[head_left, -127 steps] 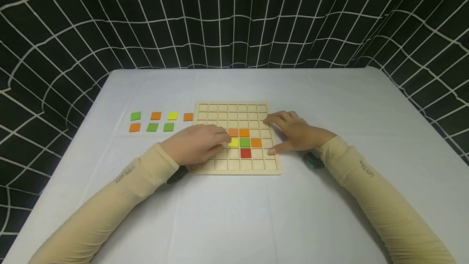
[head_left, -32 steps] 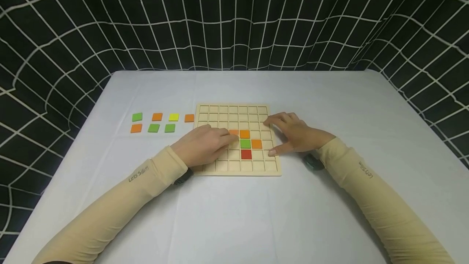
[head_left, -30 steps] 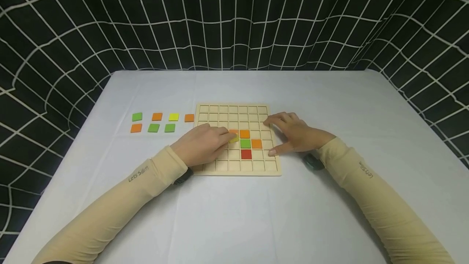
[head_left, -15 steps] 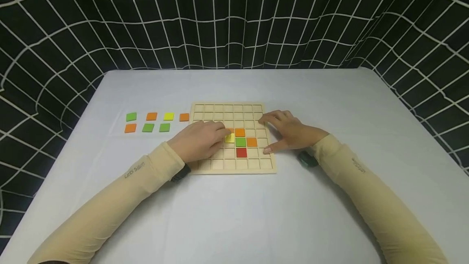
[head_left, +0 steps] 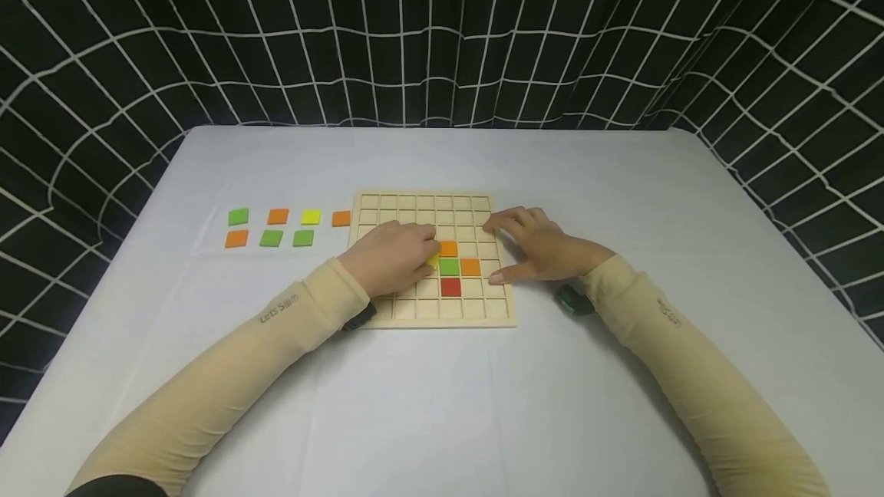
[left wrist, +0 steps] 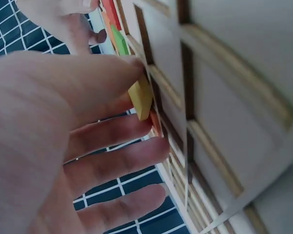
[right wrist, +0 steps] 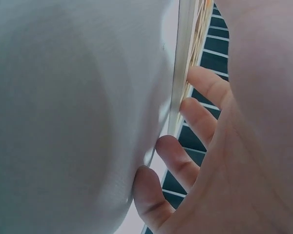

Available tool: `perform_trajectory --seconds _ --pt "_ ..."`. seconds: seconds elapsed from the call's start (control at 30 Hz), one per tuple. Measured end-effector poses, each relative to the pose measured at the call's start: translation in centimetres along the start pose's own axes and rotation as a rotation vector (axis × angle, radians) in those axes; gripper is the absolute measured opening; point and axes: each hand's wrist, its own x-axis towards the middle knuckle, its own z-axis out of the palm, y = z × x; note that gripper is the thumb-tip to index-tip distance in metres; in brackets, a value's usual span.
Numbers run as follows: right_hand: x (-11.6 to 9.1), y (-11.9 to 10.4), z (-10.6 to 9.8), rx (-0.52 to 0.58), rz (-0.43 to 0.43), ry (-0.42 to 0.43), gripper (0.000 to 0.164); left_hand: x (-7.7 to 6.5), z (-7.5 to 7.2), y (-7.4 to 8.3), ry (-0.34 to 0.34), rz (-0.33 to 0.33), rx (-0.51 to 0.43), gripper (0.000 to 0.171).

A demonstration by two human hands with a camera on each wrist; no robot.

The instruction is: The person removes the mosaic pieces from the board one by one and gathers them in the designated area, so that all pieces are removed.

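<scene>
My left hand (head_left: 391,257) is over the middle of the wooden grid board (head_left: 476,312) and pinches a yellow square tile (left wrist: 141,99) between thumb and forefinger. In the left wrist view this tile looks tipped up from its cell, beside a green tile (head_left: 449,267). An orange tile (head_left: 448,249) lies behind the green one, another orange tile (head_left: 470,267) to its right and a red tile (head_left: 450,287) in front. The left fingers mostly cover one more orange tile (left wrist: 156,124). My right hand (head_left: 545,248) rests at the board's right edge, fingers spread and holding nothing.
Left of the board, loose tiles lie in two rows on the white table (head_left: 414,405), among them a green tile (head_left: 238,216), a yellow tile (head_left: 311,217) and an orange tile (head_left: 341,218). A dark curtain (head_left: 414,29) with white grid lines hangs behind the table.
The yellow tile lay flat earliest; the left fingers then covered it, and it is now tipped up. The left hand has shifted right over the board. The right hand keeps its place.
</scene>
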Motion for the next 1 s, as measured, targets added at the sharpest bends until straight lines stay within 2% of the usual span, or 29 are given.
perform_trajectory --seconds 0.2,0.3,0.5,0.6,0.7,0.8,0.87,1.0 --pt "-0.5 0.1 0.0 0.001 0.016 0.012 0.081 0.2 -0.1 0.3 0.001 0.040 -0.001 0.013" --pt "-0.6 0.2 0.1 -0.003 -0.001 0.024 0.080 0.0 -0.3 -0.2 -0.006 0.030 -0.015 0.011" --pt "-0.6 0.2 0.2 -0.003 -0.028 0.040 0.081 -1.0 -1.7 -2.1 -0.029 -0.058 -0.074 0.008" --pt "-0.4 0.2 0.1 -0.007 -0.020 0.029 0.082 -1.9 -2.7 -3.3 -0.047 -0.133 -0.108 0.007" --pt "-0.3 0.2 0.0 -0.010 -0.016 0.023 0.081 -2.8 -3.7 -4.4 -0.088 -0.229 -0.130 0.012" --pt "-0.2 0.1 -0.1 -0.003 -0.019 0.027 0.080 -3.8 -4.5 -5.3 -0.130 -0.298 -0.147 0.015" --pt "-0.2 0.0 -0.1 0.000 -0.026 0.033 0.078 -4.3 -4.7 -5.9 -0.147 -0.320 -0.144 0.013" --pt "0.1 0.1 0.1 0.002 -0.042 0.041 0.077 -5.0 -4.7 -6.8 -0.149 -0.323 -0.119 0.006"
